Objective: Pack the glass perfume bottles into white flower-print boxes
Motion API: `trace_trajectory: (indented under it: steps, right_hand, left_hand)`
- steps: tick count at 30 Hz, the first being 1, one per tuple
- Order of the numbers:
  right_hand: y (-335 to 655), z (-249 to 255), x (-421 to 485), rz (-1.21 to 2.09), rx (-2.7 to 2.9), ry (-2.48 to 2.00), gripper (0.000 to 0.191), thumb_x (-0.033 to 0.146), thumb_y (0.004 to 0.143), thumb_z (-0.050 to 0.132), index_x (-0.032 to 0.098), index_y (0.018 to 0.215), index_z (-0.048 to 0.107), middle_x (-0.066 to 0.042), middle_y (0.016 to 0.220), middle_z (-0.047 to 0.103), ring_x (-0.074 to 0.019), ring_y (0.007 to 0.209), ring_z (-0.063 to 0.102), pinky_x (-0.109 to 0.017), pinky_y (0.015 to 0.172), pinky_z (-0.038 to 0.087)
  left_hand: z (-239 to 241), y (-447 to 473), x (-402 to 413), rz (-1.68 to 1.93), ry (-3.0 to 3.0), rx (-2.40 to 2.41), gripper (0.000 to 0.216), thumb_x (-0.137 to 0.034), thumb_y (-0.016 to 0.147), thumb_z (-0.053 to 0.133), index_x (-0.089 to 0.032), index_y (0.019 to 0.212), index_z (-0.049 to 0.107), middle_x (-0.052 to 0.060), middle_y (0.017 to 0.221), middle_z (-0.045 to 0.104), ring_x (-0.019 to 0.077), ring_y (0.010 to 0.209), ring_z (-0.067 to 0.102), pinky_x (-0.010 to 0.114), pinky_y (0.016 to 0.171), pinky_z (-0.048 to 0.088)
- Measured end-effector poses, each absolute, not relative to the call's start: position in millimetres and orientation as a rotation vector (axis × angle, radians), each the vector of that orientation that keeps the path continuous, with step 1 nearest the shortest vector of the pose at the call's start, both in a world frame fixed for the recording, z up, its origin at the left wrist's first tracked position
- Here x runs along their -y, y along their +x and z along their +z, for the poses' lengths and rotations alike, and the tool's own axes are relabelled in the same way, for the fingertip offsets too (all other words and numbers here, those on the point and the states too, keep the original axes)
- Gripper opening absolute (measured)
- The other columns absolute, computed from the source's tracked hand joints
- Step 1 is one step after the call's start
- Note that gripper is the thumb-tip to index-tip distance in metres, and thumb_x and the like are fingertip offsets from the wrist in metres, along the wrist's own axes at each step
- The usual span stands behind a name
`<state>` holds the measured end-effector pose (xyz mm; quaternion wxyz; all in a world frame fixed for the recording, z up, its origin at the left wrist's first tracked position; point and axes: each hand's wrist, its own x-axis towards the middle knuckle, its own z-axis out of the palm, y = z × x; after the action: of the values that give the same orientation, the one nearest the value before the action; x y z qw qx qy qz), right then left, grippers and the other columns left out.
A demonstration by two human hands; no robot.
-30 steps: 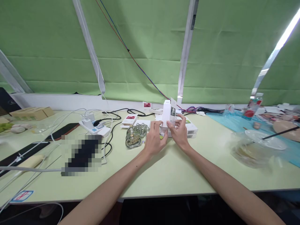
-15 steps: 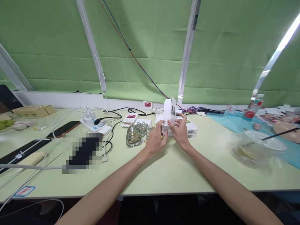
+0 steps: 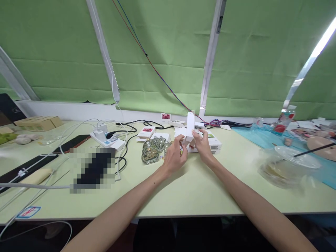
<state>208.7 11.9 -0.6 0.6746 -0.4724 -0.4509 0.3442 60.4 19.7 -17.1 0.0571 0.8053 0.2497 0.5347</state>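
A small white carton [image 3: 190, 126] is held upright and slightly tilted above the table, between both my hands. My left hand [image 3: 175, 153] pinches its lower left edge with thumb and fingers. On the other side my right hand [image 3: 202, 143] grips it, thumb across the near face. The carton's bottom end faces me, partly covered by fingers. Just left of my left hand stand several clear glass bottles [image 3: 150, 154] with gold-coloured parts. Flat white boxes [image 3: 214, 142] with printed labels lie behind my right hand.
White printed boxes [image 3: 146, 132] lie behind the bottles. Left are a power strip [image 3: 105, 140], cables, and a pixelated dark object [image 3: 93, 169]. To the right stand a lidded clear plastic bowl [image 3: 282, 171] and a bottle [image 3: 284, 120] on blue sheeting. Green blinds [image 3: 162, 80] hang behind the table.
The white carton has turned in my hands, so its plain side faces me and the printed side no longer shows. Both hands stay in nearly the same place.
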Motion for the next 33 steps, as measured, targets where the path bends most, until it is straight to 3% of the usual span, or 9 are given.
trace_trajectory:
  steps: [5,9,12,18,26,33]
  right_hand:
    - [208.7,-0.6,-15.2,0.890,0.940,-1.051,0.078,0.069,0.076,0.065,0.024,0.132,0.033,0.006,0.068,0.063,-0.0167,0.046,0.057,-0.027,0.043,0.041]
    - [209.9,-0.7,-16.7,0.910,0.940,-1.034,0.080,0.069,0.076,0.066,0.024,0.133,0.033,0.008,0.061,0.059,-0.0154,0.043,0.053,-0.024,0.040,0.037]
    - [210.9,-0.7,-16.2,0.910,0.959,-1.020,0.083,0.069,0.075,0.067,0.022,0.135,0.032,0.008,0.060,0.059,-0.0154,0.044,0.053,-0.024,0.040,0.037]
    - [209.7,0.3,-13.6,0.895,0.970,-1.037,0.087,0.070,0.074,0.067,0.021,0.137,0.032,0.004,0.069,0.064,-0.0179,0.053,0.062,-0.027,0.047,0.049]
    - [211.1,-1.0,-15.1,0.845,0.923,-1.092,0.075,0.067,0.076,0.066,0.023,0.131,0.041,-0.003,0.089,0.072,-0.0217,0.078,0.070,-0.031,0.065,0.055]
    - [208.3,2.4,-12.7,0.929,0.854,-1.016,0.071,0.064,0.076,0.068,0.027,0.129,0.039,-0.003,0.097,0.071,-0.0205,0.079,0.069,-0.030,0.062,0.055]
  left_hand:
    - [-13.6,59.3,-20.0,1.685,2.529,-0.730,0.024,-0.011,0.093,0.043,-0.022,0.114,0.049,0.002,0.094,0.058,0.0110,0.068,0.055,0.022,0.062,0.045]
    - [-12.1,57.8,-19.4,1.675,2.627,-0.695,0.026,-0.004,0.087,0.043,-0.019,0.096,0.062,0.004,0.093,0.056,0.0122,0.071,0.054,0.023,0.064,0.046]
    - [-14.7,56.9,-20.9,1.640,2.674,-0.714,0.031,-0.003,0.084,0.044,-0.019,0.093,0.069,0.006,0.098,0.055,0.0129,0.074,0.056,0.024,0.066,0.047]
    - [-16.8,56.2,-22.1,1.554,2.662,-0.777,0.047,0.000,0.082,0.043,-0.022,0.113,0.071,0.006,0.102,0.056,0.0138,0.079,0.058,0.025,0.069,0.050]
    - [-21.0,58.6,-20.2,1.623,2.660,-0.710,0.047,0.000,0.084,0.043,-0.023,0.117,0.067,0.005,0.101,0.055,0.0129,0.077,0.056,0.023,0.066,0.047]
    - [-19.6,60.1,-16.5,1.537,2.641,-0.641,0.058,-0.006,0.094,0.041,-0.028,0.148,0.042,0.003,0.098,0.055,0.0108,0.068,0.051,0.021,0.065,0.046]
